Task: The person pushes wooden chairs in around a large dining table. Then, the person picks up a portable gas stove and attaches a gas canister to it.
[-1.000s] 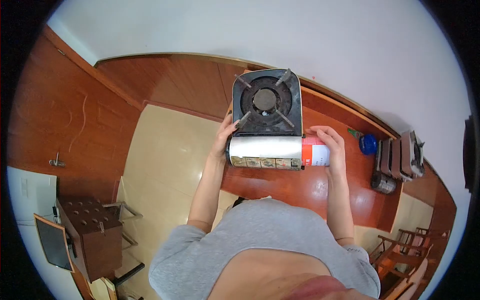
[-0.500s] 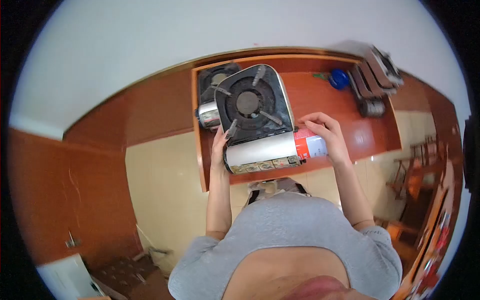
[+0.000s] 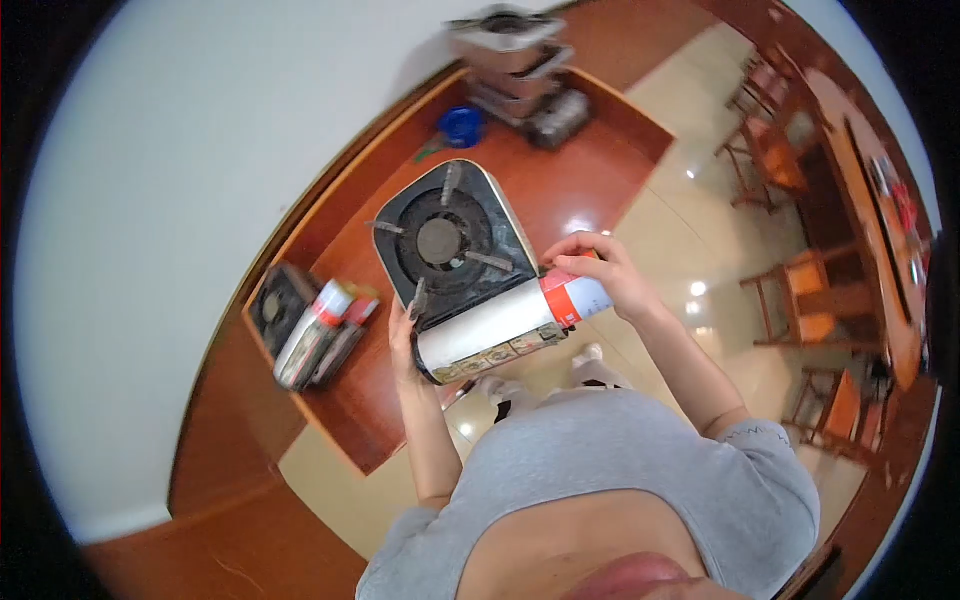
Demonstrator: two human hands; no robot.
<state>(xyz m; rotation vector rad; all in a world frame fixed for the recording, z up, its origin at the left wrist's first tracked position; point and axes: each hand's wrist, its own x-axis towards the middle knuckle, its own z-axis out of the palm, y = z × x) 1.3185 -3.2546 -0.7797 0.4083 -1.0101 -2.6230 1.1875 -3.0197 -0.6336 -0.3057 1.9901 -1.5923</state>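
A portable gas stove (image 3: 490, 325) with a black burner top and a silver front hangs tilted between my hands, over the wooden tabletop's near part. My left hand (image 3: 403, 345) grips its left side, the fingers partly hidden behind the body. From the stove's right end sticks a red and white gas canister (image 3: 575, 294). My right hand (image 3: 608, 275) is closed around the canister's outer end and top, with the fingertips near the stove's edge.
On the wooden table (image 3: 370, 420), a second stove (image 3: 275, 312) with canisters (image 3: 332, 303) lies at the left. A blue round object (image 3: 461, 127) and stacked stoves (image 3: 515, 70) are at the back. Wooden chairs (image 3: 800, 290) and a long table (image 3: 850, 190) stand at the right.
The view has turned toward the right, bringing the chairs and the long table into sight. The held stove is more tilted, and the stove with canisters at the left now shows. Both hands keep their hold.
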